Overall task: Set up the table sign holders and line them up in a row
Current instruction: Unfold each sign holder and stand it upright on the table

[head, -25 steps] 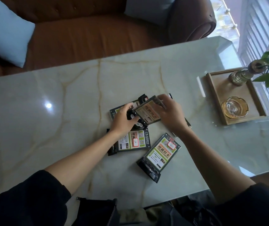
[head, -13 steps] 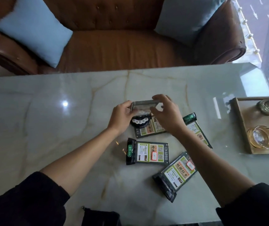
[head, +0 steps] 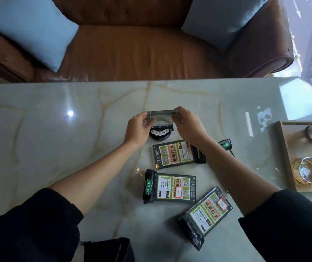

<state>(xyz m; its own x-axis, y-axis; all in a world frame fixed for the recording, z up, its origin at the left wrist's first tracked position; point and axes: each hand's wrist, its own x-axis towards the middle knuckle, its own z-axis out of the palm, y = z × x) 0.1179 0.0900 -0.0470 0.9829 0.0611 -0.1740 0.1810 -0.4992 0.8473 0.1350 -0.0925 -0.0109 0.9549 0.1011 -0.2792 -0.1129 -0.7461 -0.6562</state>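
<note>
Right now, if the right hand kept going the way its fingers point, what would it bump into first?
Probably the left hand, gripping the other end of the upright clear acrylic sign holder that the right hand pinches; depth is uncertain.

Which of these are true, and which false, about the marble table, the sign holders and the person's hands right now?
1. Both hands hold one sign holder upright on its base. True: the left hand and right hand grip the upright sign holder at its two ends.
2. All the other sign holders already stand in a row. False: three lie flat in plain view, the nearest lying holder, the middle lying holder and the far lying holder; a fourth shows partly behind the right forearm.
3. The glass ashtray sits in a wooden tray. True.
4. The tray is on the person's left. False: it is on their right.
5. The sofa is green. False: brown, with blue cushions.
</note>
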